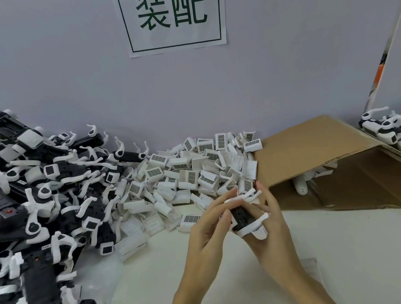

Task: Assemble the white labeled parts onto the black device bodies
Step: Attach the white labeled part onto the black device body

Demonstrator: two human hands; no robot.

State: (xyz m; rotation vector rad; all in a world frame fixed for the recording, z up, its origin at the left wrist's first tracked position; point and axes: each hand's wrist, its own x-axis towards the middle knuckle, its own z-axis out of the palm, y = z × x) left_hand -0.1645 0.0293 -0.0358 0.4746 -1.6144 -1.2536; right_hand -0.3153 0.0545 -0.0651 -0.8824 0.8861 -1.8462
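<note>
Device body: black device body (241, 216) is held above the bench (357, 246), between both hands.
Long axis: tilted, upper-left to lower-right.
Left hand (207, 229): fingers curled on its left side.
Right hand (270, 224): fingers wrap it from behind.
White labeled part (250, 229): at its lower end; seating unclear.
Spare parts: pile of white labeled parts (192, 175) lies just beyond the hands.
</note>
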